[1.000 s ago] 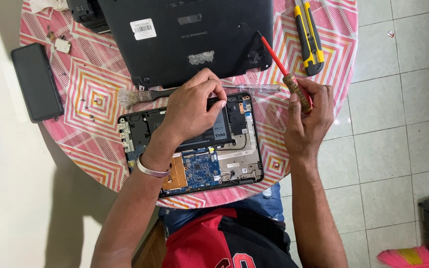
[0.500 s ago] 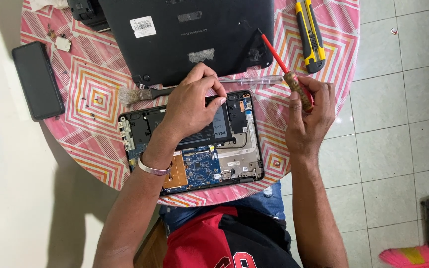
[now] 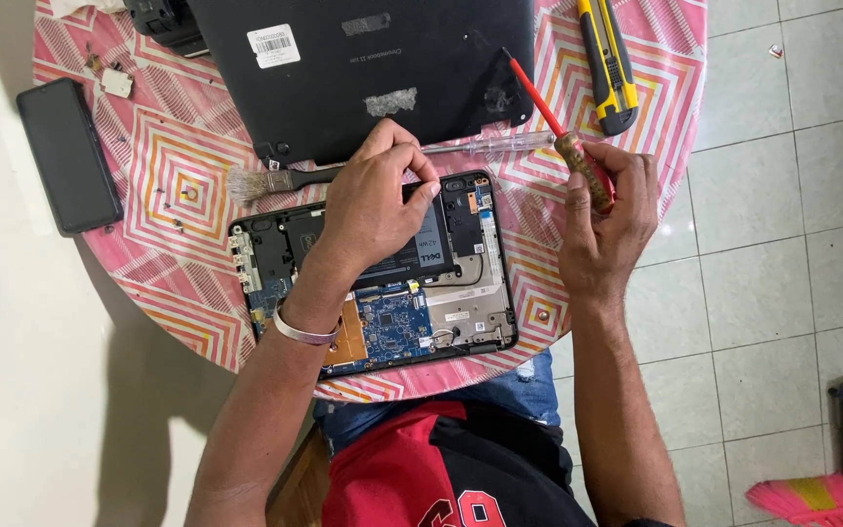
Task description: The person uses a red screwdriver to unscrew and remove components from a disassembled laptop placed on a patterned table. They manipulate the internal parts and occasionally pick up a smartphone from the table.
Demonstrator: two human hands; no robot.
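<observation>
An opened laptop base (image 3: 470, 293) lies on a round table with a pink patterned cloth (image 3: 168, 185); its blue circuit board and black battery show. My left hand (image 3: 373, 210) rests on the battery at the laptop's top edge, fingers pinched together over something too small to make out. My right hand (image 3: 607, 220) hovers to the right of the laptop, shut on a screwdriver (image 3: 558, 122) with a red shaft and a brown handle, tip pointing up and left. A black laptop cover (image 3: 363, 68) lies above the base.
A small paintbrush (image 3: 265, 181) lies between cover and base. A clear-handled tool (image 3: 490, 144) lies right of it. A yellow utility knife (image 3: 609, 63) sits top right, a black phone (image 3: 70, 154) at the left edge. Tiled floor lies to the right, a pink broom (image 3: 807, 498) bottom right.
My left hand's fingers have shifted slightly at the laptop's top edge. My right hand with the screwdriver has stayed almost still.
</observation>
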